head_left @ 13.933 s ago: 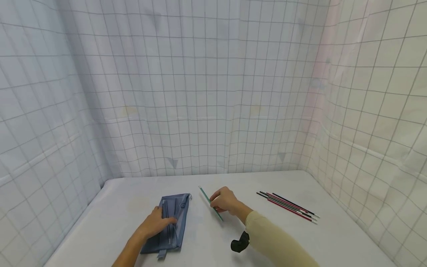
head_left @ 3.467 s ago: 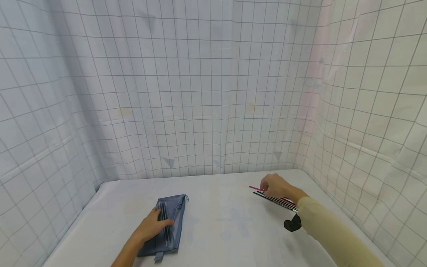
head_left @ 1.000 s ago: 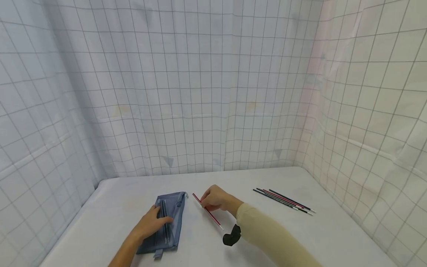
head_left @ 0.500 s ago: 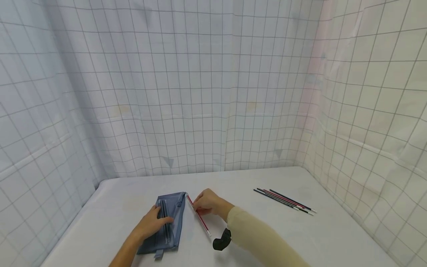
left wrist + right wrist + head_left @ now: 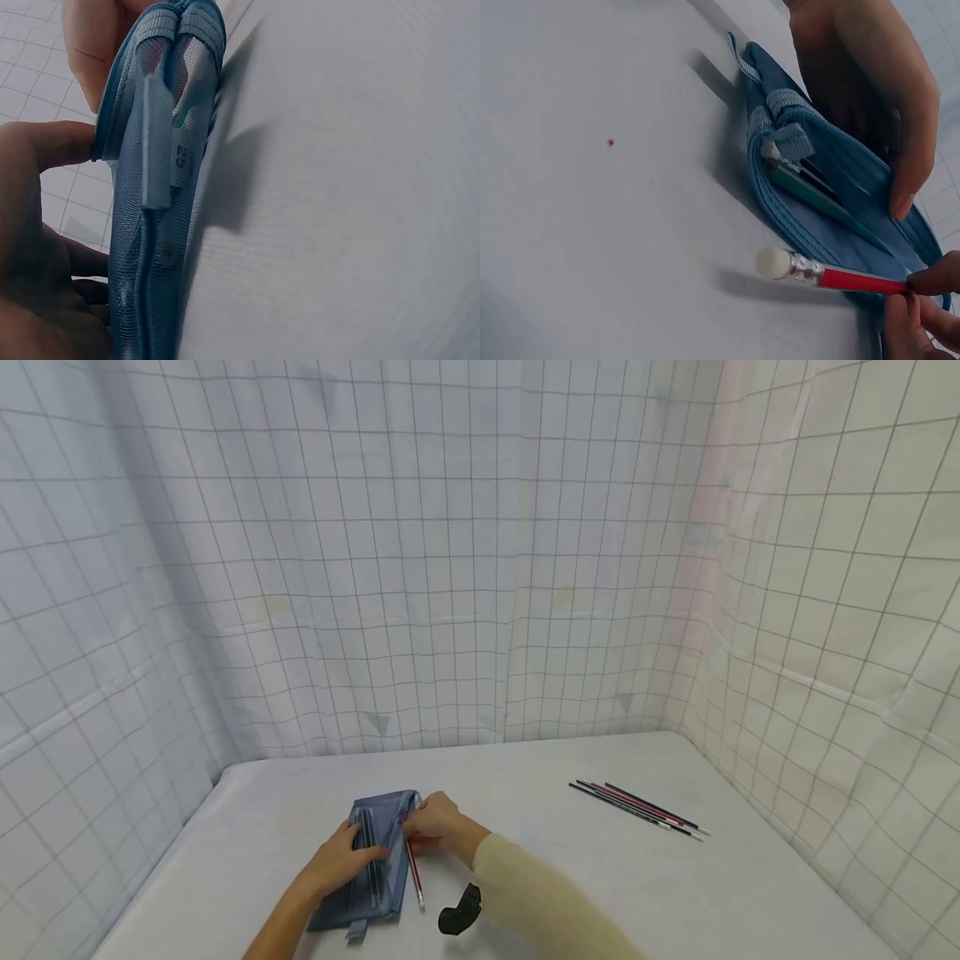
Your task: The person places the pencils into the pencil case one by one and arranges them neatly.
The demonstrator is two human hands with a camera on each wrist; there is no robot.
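Note:
A blue mesh pencil case (image 5: 390,878) lies at the left of the table, its zip side gaping toward the right. My left hand (image 5: 337,864) holds it, thumb at the upper edge of the opening and fingers over the mesh; the left wrist view shows that thumb (image 5: 67,142) against the zip edge. A red pencil (image 5: 862,281) with a white eraser is pinched between my right hand's fingertips (image 5: 904,322), its front part at the opening. Inside the case (image 5: 832,244), a green pencil (image 5: 802,187) shows. In the head view my right hand (image 5: 438,825) is beside the case.
Several black and red pencils (image 5: 637,806) lie in a loose bundle at the right of the white table (image 5: 525,877). White cloth with a grid (image 5: 480,568) hangs behind and on both sides. A black wrist device (image 5: 460,910) juts from my right sleeve.
My right hand took a red pencil from the bundle and carried it left to the pencil case's opening. Fewer pencils lie at the right. The left hand stays on the case.

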